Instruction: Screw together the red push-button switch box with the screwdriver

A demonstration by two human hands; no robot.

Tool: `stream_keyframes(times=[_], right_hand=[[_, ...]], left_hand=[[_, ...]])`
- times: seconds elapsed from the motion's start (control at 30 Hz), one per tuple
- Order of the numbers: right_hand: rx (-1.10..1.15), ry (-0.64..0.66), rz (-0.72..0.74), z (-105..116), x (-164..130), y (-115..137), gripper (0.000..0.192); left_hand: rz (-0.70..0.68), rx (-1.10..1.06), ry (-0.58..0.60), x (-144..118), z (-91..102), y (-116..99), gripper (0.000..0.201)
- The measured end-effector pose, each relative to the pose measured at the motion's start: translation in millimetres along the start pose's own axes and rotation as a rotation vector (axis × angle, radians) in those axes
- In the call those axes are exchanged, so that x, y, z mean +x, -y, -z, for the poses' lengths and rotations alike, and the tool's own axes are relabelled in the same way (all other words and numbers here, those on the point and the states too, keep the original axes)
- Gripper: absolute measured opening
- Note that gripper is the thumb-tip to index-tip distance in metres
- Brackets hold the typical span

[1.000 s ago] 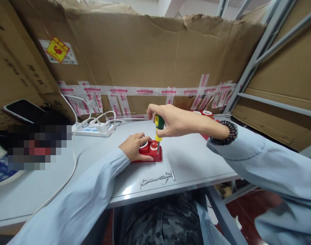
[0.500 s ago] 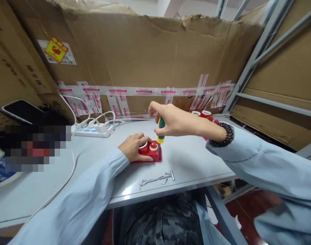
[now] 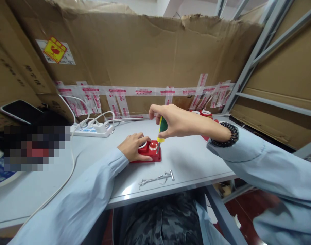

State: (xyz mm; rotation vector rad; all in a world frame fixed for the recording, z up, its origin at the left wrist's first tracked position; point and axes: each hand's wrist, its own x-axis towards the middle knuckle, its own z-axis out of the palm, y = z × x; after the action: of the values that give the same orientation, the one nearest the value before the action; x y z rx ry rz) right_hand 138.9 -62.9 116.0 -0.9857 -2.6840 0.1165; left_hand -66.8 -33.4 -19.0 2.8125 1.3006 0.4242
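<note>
A flat red part (image 3: 151, 154) with two round white-rimmed sockets lies on the grey table (image 3: 196, 160). My left hand (image 3: 132, 146) presses down on its left side and holds it still. My right hand (image 3: 174, 119) grips a screwdriver (image 3: 161, 130) with a green and yellow handle. The screwdriver stands nearly upright, leaning slightly right at the top, and its tip rests on the right part of the red piece.
Several small metal pieces (image 3: 156, 177) lie near the table's front edge. A white power strip (image 3: 92, 129) with cables sits at the back left. More red parts (image 3: 205, 114) lie behind my right wrist. A phone (image 3: 19, 110) rests at left. Cardboard walls (image 3: 145, 54) enclose the table.
The screwdriver handle has tilted a little to the right while its tip stays on the red part. My right-hand fingers have shifted on the handle. The left hand has stayed put.
</note>
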Motion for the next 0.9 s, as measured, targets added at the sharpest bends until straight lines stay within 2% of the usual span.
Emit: stream_keyframes(times=[0.13, 0.37, 0.6, 0.73, 0.9], right_hand=[[0.11, -0.014, 0.011, -1, -1, 3, 0.043], [0.206, -0.294, 0.046, -17, 6, -7, 0.024], [0.22, -0.469, 0.031, -3, 0, -3, 0.009], [0.249, -0.49, 0.017, -7, -4, -5, 0.009], [0.335, -0.435, 0.021, -28, -10, -8, 0.01]], left_hand=[[0.0, -0.004, -0.011, 0, -1.1, 1, 0.062], [-0.009, 0.005, -0.008, 0, -1.6, 2, 0.061], [0.005, -0.002, 0.003, 0, 0.4, -1, 0.062], [0.009, 0.003, 0.013, 0, 2.0, -2, 0.06], [0.008, 0.047, 0.015, -1, 4.2, -3, 0.064]])
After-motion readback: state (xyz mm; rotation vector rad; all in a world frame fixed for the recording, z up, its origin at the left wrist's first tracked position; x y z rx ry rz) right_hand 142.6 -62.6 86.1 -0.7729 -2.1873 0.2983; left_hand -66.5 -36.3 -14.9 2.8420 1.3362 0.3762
